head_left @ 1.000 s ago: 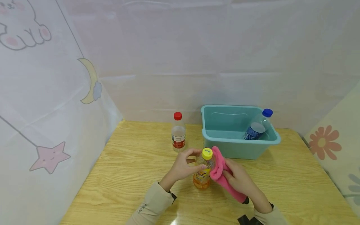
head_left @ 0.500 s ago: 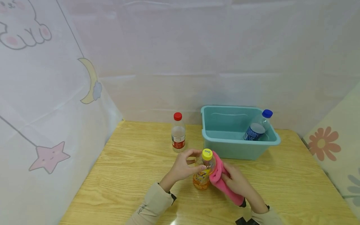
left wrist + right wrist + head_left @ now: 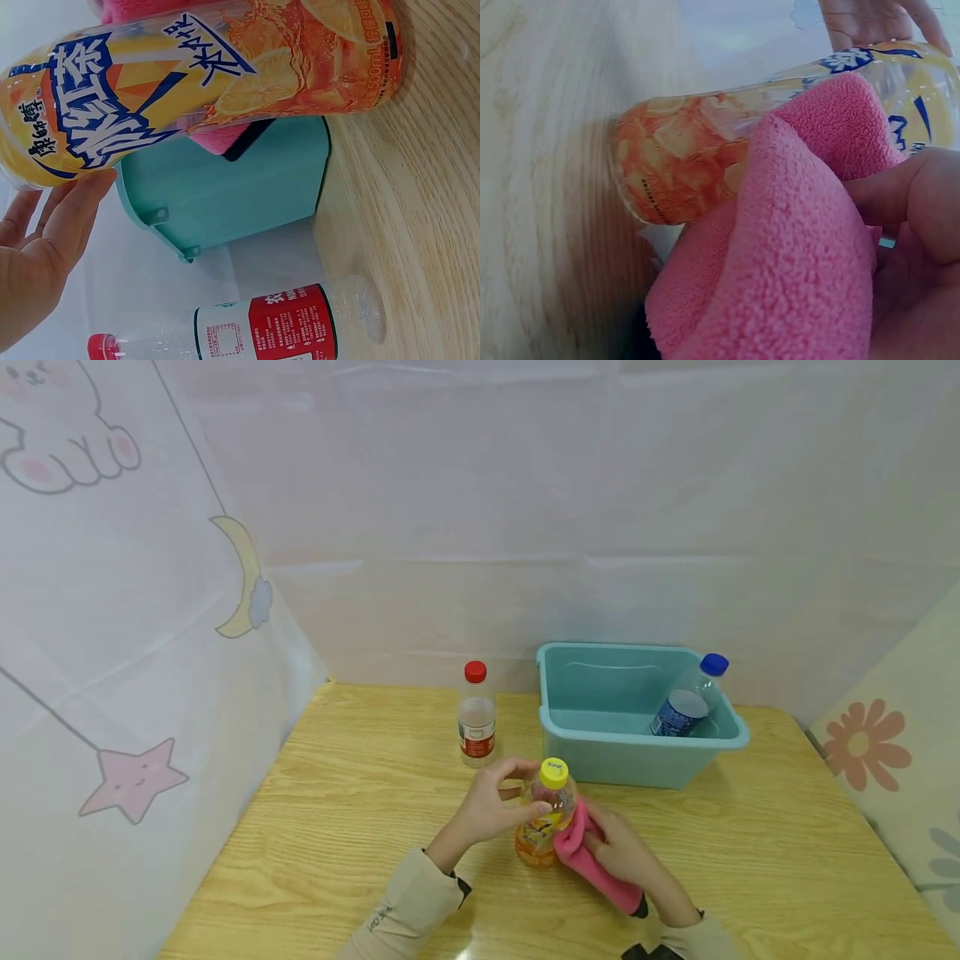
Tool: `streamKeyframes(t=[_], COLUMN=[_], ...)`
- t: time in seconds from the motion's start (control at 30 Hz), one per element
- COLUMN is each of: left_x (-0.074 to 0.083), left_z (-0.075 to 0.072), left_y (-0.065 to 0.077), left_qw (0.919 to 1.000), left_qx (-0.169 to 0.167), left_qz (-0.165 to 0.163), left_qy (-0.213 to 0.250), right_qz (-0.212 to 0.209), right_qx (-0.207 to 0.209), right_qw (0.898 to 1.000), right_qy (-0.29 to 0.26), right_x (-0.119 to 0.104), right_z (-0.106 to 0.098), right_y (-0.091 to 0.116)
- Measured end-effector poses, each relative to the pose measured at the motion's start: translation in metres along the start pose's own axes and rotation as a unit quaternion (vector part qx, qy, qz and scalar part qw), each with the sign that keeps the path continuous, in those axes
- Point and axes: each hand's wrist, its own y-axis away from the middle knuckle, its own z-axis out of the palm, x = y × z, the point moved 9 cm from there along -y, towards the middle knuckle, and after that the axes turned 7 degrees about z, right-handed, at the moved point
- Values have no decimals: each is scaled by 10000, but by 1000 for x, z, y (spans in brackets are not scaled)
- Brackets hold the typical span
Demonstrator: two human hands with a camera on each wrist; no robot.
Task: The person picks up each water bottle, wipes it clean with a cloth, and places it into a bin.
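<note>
A clear bottle with a yellow cap and an orange-and-yellow iced tea label (image 3: 537, 843) stands upright on the table. My left hand (image 3: 489, 806) grips its upper part from the left, thumb across the front. On the bottle's right side, my right hand (image 3: 626, 852) holds a folded pink cloth (image 3: 592, 868) pressed against the label. In the right wrist view the fluffy cloth (image 3: 795, 240) covers part of the bottle (image 3: 682, 157), with the thumb on top of the fold. The left wrist view shows the label (image 3: 202, 82) close up, fingers (image 3: 71, 210) at its shoulder.
A red-capped bottle (image 3: 476, 727) stands behind and left of the hands. Behind on the right is a teal bin (image 3: 622, 760), in which a blue-capped bottle (image 3: 684, 702) leans. A fabric backdrop (image 3: 465, 527) rises behind the wooden table (image 3: 337, 810).
My right hand and the pink cloth have slid down along the bottle's right side and slightly toward me. The left hand and the bottle have stayed in place.
</note>
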Motion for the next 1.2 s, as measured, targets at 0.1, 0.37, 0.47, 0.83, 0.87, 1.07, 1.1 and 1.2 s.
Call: streamKeyframes(t=[0.1,0.37,0.47,0.83,0.87,1.07,1.1,1.2], left_x=[0,-1,0,-2,-2,-2,-1,0], left_z=[0,0,0,0,-1,-1,-2,-3], left_y=[0,1,1,0,0,0,0,-1], left_qw=[10000,10000,10000,9998,9998,9998,9998,9997], left_qx=[9,34,32,11,9,-20,-30,-54], left_qz=[-13,-23,-17,-91,-73,-39,-28,19], left_qy=[4,-39,-37,157,167,199,202,225], right_qz=[37,523,678,761,799,976,968,893], right_qx=[18,-68,-98,-37,-13,45,71,214], right_qw=[10000,9982,9971,9967,9966,9952,9953,9955], right_qy=[76,303,333,267,223,-25,-62,-211], right_x=[3,13,16,21,22,27,28,29], right_z=[3,14,17,19,18,11,9,0], right_y=[0,0,1,1,2,5,6,9])
